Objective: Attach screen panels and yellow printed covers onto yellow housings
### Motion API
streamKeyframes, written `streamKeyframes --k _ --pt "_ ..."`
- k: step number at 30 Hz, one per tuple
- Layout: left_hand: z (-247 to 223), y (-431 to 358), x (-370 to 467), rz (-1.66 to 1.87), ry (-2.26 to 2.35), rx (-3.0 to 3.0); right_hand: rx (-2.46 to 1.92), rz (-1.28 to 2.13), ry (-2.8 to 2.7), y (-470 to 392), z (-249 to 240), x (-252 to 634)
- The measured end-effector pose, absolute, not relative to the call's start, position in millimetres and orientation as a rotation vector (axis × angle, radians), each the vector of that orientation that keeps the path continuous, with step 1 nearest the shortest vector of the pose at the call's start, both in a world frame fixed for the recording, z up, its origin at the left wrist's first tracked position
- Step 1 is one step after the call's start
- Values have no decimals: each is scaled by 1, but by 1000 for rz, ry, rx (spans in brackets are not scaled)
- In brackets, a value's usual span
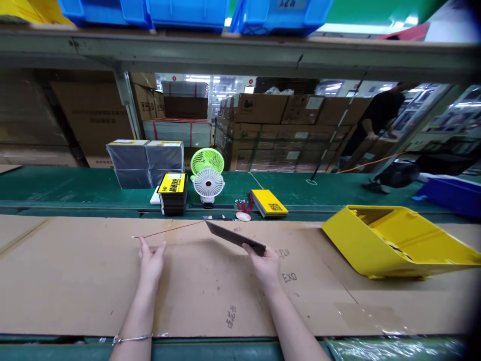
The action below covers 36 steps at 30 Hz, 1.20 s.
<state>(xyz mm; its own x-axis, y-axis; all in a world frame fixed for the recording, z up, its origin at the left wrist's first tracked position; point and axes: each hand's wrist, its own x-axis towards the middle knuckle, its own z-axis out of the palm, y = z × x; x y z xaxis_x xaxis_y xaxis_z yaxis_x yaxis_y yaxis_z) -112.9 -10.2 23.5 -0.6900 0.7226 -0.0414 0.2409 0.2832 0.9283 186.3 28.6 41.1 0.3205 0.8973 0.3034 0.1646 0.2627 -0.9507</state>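
My right hand [266, 263] grips a thin dark flat panel [235, 237] by its near right end, tilted above the cardboard sheet [188, 301]. From the panel's far left corner a thin dark red wire [169, 230] runs taut to my left hand [151, 255]. Its small pale end sits at the left fingertips, which are pinched there. Beyond the hands are a stack of dark panels with a yellow top [173, 195], a pile of yellow cards with a printed code [269, 203] and a bunch of red wires [244, 203].
A yellow bin [376, 245] stands on the right. A white fan [209, 184] and a green fan [207, 161] stand at the back, beside grey wrapped blocks [146, 163]. Blue bins [188, 12] sit on the overhead shelf. Behind the bench, a person [379, 118] handles a carton.
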Motion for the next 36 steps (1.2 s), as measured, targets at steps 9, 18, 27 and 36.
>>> streamKeyframes --k 9,18,27,36 --pt "20 -16 -102 864 2493 1436 -1189 570 -974 34 38 194" --pt "26 -19 -93 1120 2139 1731 -1244 560 -885 37 40 199" --pt "27 -19 -90 1173 1944 1441 -1301 566 -874 40 37 203" --pt "19 -13 -93 1260 1740 1157 -1304 566 -848 42 35 205"
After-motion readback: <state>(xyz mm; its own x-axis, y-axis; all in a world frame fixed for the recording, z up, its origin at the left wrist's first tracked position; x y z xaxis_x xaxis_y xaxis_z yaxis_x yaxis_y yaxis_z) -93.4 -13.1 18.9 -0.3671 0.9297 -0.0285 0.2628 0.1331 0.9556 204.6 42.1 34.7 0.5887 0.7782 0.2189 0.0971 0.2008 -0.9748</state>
